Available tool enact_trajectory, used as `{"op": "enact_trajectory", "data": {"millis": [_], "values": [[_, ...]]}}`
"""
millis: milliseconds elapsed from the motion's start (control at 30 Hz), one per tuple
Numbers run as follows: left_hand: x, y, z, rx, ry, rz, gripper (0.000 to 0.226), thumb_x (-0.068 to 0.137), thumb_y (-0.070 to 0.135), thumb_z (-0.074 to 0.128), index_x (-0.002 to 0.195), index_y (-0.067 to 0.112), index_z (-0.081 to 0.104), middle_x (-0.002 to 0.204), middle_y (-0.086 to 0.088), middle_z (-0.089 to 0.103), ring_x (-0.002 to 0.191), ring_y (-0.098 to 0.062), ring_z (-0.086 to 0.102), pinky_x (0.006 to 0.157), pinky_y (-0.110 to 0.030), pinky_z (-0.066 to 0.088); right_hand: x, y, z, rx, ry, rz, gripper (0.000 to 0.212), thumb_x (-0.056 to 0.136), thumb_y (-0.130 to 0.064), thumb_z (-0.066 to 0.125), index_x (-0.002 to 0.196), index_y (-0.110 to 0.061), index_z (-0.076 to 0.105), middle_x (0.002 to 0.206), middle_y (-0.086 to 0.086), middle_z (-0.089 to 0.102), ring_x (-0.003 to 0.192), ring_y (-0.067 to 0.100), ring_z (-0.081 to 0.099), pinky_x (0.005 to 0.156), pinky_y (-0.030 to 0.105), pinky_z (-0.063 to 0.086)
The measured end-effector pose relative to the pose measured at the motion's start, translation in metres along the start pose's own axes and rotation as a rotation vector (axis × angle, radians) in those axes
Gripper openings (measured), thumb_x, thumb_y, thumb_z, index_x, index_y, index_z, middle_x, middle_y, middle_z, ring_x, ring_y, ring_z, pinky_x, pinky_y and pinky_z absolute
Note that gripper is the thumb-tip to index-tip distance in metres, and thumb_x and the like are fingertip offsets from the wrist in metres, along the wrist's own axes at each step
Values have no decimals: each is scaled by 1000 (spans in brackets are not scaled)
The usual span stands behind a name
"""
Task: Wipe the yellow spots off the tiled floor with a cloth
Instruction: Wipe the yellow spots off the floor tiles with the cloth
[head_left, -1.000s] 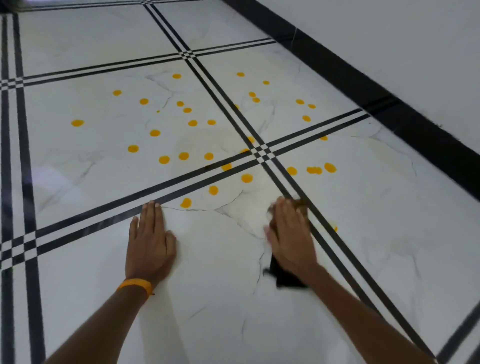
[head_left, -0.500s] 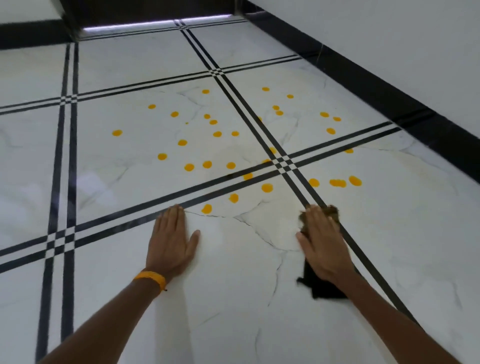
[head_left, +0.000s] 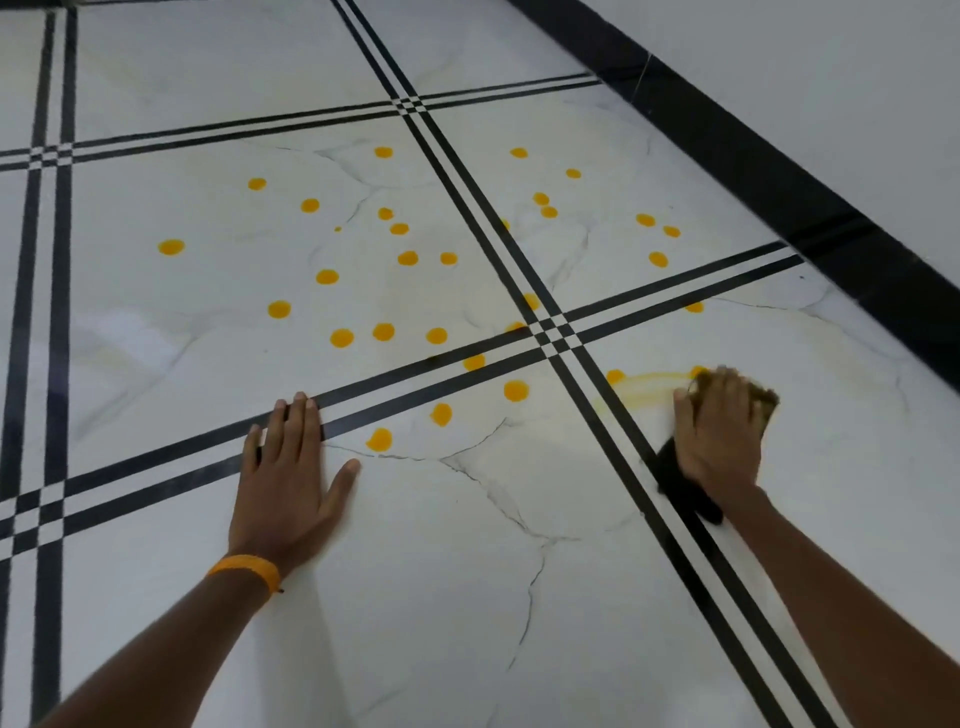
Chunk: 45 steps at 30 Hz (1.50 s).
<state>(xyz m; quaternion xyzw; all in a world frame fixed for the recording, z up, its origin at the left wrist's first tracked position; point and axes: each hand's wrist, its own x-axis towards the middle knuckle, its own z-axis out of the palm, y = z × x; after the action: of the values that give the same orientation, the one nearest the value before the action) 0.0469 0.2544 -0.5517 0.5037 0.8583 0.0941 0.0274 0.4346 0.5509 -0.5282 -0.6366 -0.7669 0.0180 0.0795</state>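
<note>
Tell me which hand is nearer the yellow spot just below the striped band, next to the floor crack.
Left. The left hand lies flat just left of that spot; the right hand, pressing the cloth, is far to its right.

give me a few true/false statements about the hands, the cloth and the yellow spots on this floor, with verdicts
1. The right hand presses a dark cloth on the floor. True.
2. The left hand holds a second cloth. False: it lies flat and bare on the tile.
3. A yellow smear trails left of the cloth. True.
4. All yellow spots are gone. False: many remain.
5. The orange wristband is on the right wrist. False: the left.
</note>
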Motion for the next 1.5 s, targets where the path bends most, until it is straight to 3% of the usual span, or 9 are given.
{"op": "enact_trajectory", "data": {"millis": [100, 333, 533, 667, 800, 1000, 1200, 1400, 1500], "values": [[1, 2, -2, 13, -34, -5, 84, 98, 62, 21, 160, 8, 7, 169, -7, 6, 156, -22, 0, 126, -49, 8, 62, -51, 3, 52, -77, 114, 90, 97, -61, 9, 151, 7, 34, 157, 26, 37, 147, 39, 31, 119, 56, 24], [0, 4, -10, -9, -57, -5, 85, 98, 62, 21, 160, 7, 7, 169, -9, 7, 156, -24, 1, 125, -52, 11, -31, -93, -1, 25, -268, -653, 72, 105, -54, 19, 163, -11, 12, 171, 5, 9, 158, 18, 4, 128, 44, 11], [0, 4, -6, -5, -43, 8, 85, 98, 63, 20, 160, 6, 8, 169, -10, 8, 156, -25, 2, 126, -50, 8, 33, -99, 1, 44, -104, 9, 82, 102, -54, 10, 154, 6, 27, 160, 26, 33, 149, 38, 29, 121, 56, 22], [2, 2, -6, 13, -64, -1, 85, 98, 65, 15, 160, 8, 6, 169, -8, 5, 156, -23, 0, 125, -51, 11, -71, -199, 15, 29, -111, -431, 78, 105, -56, 5, 160, -1, 19, 168, 16, 19, 156, 29, 17, 127, 46, 14], [2, 2, -6, 22, -67, 0, 84, 99, 63, 18, 160, 5, 11, 169, -10, 10, 156, -25, 5, 125, -50, 11, -118, -172, 5, 111, -274, -719, 75, 104, -58, 7, 163, -12, 14, 172, 2, 6, 158, 15, 1, 128, 42, 7], [1, 0, 0, 37, -27, 4, 82, 99, 61, 18, 160, 6, 11, 169, -9, 9, 156, -24, 3, 126, -49, 8, -5, -203, 16, 38, -117, -230, 84, 102, -55, 3, 155, 4, 29, 163, 22, 31, 153, 33, 25, 123, 53, 19], [-4, -20, -13, -76, 59, -92, 71, 100, 45, 17, 159, 5, 15, 168, -9, 12, 156, -23, 6, 126, -48, 7, -92, -197, 17, 101, -229, -747, 78, 103, -59, 2, 163, -10, 11, 171, 2, 4, 158, 17, 3, 128, 38, 4], [-17, -33, -7, -67, 57, -201, 69, 102, 45, 15, 160, 9, 10, 169, -5, 7, 156, -16, 1, 127, -45, 7, -48, -243, 30, 106, -106, -505, 78, 103, -55, 13, 158, -1, 27, 166, 16, 27, 154, 29, 23, 127, 45, 15], [-19, -33, -9, -39, 54, -203, 68, 102, 45, 14, 160, 10, 7, 169, -4, 6, 156, -15, -1, 127, -44, 6, -114, -271, 28, 103, -207, -929, 74, 105, -54, 15, 160, -4, 23, 169, 11, 20, 157, 24, 16, 127, 42, 12]]}}
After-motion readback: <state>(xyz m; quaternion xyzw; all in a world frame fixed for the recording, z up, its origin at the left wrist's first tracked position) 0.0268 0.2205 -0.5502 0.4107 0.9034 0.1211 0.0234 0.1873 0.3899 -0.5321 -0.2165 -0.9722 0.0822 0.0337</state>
